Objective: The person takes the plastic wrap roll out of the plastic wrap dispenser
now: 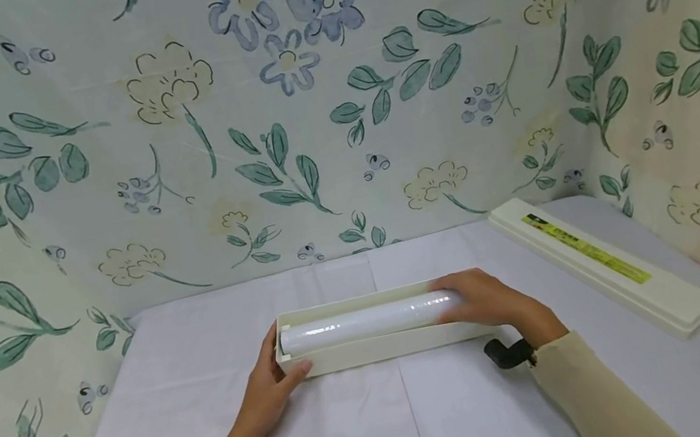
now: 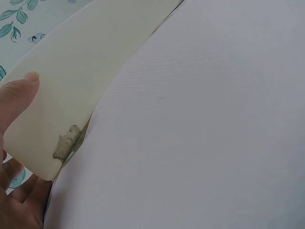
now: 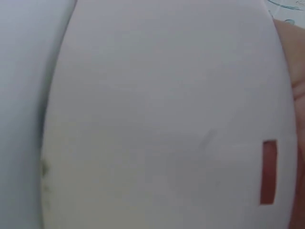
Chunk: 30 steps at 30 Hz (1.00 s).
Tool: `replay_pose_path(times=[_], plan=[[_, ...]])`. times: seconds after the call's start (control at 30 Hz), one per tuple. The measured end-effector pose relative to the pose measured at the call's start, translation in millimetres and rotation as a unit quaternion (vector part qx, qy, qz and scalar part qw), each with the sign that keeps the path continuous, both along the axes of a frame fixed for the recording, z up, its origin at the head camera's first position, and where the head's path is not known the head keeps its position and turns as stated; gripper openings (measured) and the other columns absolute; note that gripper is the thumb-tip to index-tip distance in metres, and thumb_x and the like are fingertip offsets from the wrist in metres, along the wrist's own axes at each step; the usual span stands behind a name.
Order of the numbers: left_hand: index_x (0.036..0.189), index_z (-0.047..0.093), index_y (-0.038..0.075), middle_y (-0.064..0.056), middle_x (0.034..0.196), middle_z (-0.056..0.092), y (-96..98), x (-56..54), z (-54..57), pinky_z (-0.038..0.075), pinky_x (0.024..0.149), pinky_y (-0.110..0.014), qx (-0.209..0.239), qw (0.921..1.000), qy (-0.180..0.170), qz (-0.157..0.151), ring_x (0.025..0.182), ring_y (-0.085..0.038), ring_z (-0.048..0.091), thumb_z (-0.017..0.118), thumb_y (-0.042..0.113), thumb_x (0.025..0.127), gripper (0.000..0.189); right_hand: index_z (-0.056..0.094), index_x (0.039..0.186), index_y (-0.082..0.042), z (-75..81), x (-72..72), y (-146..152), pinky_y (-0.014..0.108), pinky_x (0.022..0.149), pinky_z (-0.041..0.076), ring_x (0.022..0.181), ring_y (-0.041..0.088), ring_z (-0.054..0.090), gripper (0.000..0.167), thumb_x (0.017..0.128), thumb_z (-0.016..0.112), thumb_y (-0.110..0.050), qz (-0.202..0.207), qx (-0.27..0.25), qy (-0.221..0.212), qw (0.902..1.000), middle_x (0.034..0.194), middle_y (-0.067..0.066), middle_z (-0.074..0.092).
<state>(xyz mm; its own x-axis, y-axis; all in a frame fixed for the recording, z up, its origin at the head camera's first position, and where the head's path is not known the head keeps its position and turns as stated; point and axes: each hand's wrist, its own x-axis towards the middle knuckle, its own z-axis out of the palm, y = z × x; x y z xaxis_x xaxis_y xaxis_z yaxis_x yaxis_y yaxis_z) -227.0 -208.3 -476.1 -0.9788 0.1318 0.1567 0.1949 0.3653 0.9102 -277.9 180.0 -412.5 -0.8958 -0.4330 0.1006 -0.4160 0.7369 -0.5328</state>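
A long cream plastic box [image 1: 374, 352] lies on the white cloth with its open side up. Inside it is a roll of cling film [image 1: 368, 322], shiny and pale. My left hand [image 1: 270, 385] grips the box's left end, thumb on the front wall and fingers round the end. That thumb shows in the left wrist view on the box wall [image 2: 71, 71], above a dark stained corner. Over the right end of the roll, my right hand [image 1: 487, 297] holds it, fingertips blurred. In the right wrist view the box wall [image 3: 157, 95] hides most of that hand.
A cream lid [image 1: 613, 274] with a yellow-green label lies slantwise at the right of the table. White cloth [image 1: 353, 436] with creases covers the table. Floral fabric [image 1: 322, 137] stands behind and on both sides. Each wrist wears a black camera mount.
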Motion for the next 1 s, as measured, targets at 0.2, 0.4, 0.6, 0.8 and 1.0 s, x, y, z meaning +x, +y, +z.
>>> replay_pose_path(times=[0.2,0.4,0.6,0.8,1.0], plan=[[0.155,0.013,0.028,-0.006,0.15,0.036,0.7,1.1,-0.7,0.036,0.106,-0.045,0.002,1.0,0.003,0.002,0.135,-0.029,0.04,0.073,0.034,0.087,0.091,0.063,0.126,-0.01,-1.3,0.4,2.8,0.043,0.083,0.05,0.098,0.021,0.058,0.059,0.077,0.081,-0.037,-0.006,-0.011,0.008,0.9999,0.119,0.006,0.064],[0.155,0.013,0.028,-0.006,0.151,0.037,1.1,3.8,-2.4,0.036,0.106,-0.046,0.002,1.0,0.004,0.006,0.135,-0.029,0.04,0.073,0.034,0.087,0.091,0.063,0.128,-0.011,-2.8,1.7,3.9,0.045,0.088,0.048,0.104,0.023,0.057,0.062,0.076,0.081,-0.039,-0.011,-0.006,0.023,0.9997,0.122,0.008,0.063],[0.155,0.013,0.029,-0.006,0.15,0.038,2.7,3.5,-1.9,0.036,0.107,-0.045,0.001,1.0,0.004,0.006,0.135,-0.028,0.04,0.072,0.032,0.088,0.09,0.064,0.127,-0.011,-1.6,3.5,3.4,0.045,0.087,0.049,0.102,0.022,0.057,0.059,0.076,0.082,-0.036,-0.014,0.006,0.045,0.9989,0.12,0.008,0.063],[0.156,0.012,0.018,-0.013,0.15,0.036,8.6,13.0,16.2,0.035,0.107,-0.048,-0.002,1.0,0.0,0.002,0.135,-0.033,0.039,0.071,0.022,0.09,0.088,0.065,0.126,-0.013,2.6,5.0,1.9,0.043,0.083,0.05,0.097,0.021,0.056,0.058,0.076,0.082,-0.037,-0.014,0.015,0.059,0.9981,0.116,0.006,0.063],[0.155,0.012,0.018,-0.012,0.151,0.035,7.4,12.5,19.4,0.034,0.107,-0.048,-0.008,1.0,-0.001,-0.001,0.136,-0.032,0.038,0.07,0.025,0.09,0.088,0.066,0.124,-0.015,7.9,4.7,2.5,0.039,0.081,0.05,0.096,0.018,0.056,0.056,0.076,0.082,-0.037,-0.006,0.013,0.07,0.9975,0.114,0.003,0.064]])
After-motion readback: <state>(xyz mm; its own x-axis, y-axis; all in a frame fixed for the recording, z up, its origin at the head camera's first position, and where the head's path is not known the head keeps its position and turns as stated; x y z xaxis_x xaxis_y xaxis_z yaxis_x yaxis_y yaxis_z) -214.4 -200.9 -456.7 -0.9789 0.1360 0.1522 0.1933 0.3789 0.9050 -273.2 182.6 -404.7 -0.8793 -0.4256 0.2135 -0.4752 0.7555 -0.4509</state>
